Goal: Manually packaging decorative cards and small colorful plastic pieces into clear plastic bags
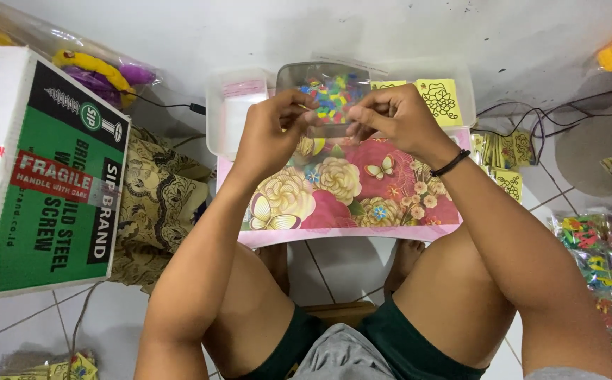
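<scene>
Far out to the left of the hands stands a big cardboard box, green and white, with patterned cloth bunched beside it. Directly under the hands lies the small worktop, pink with a flower and butterfly print. Just beyond them sits a clear plastic tray holding yellow stencil cards. Both hands are closed in a pinch: the left hand and right hand grip the top edge of a small clear packet filled with coloured foam shapes, held above the tray. If the grip slips or the packet's mouth gapes, I judge the shapes could spill into the tray. The fingertips hide the packet's opening, so whether it is sealed is unclear.
</scene>
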